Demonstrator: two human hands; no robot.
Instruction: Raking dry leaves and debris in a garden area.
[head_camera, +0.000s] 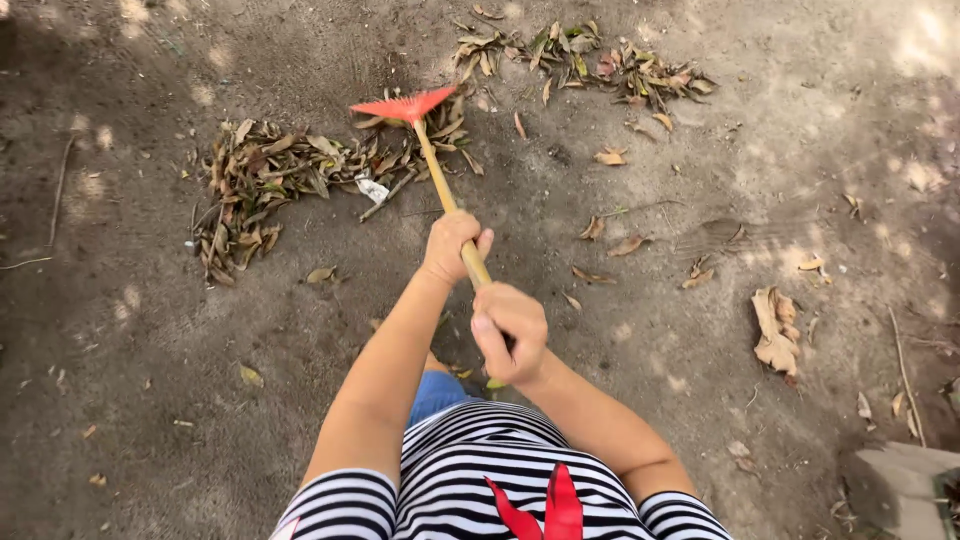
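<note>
I hold a rake with a pale wooden handle (437, 176) and a red fan-shaped head (402, 106). My left hand (452, 244) grips the handle further down its length, and my right hand (510, 331) grips it near the top end. The red head rests at the right end of a long pile of dry brown leaves (290, 170) on bare dirt. A second pile of dry leaves (590, 60) lies further away to the right of the rake head.
Loose single leaves (610, 156) are scattered on the dirt to the right, with a larger curled one (776, 330) at mid right. A grey stone slab corner (900, 485) shows at bottom right. A thin twig (905, 375) lies near it.
</note>
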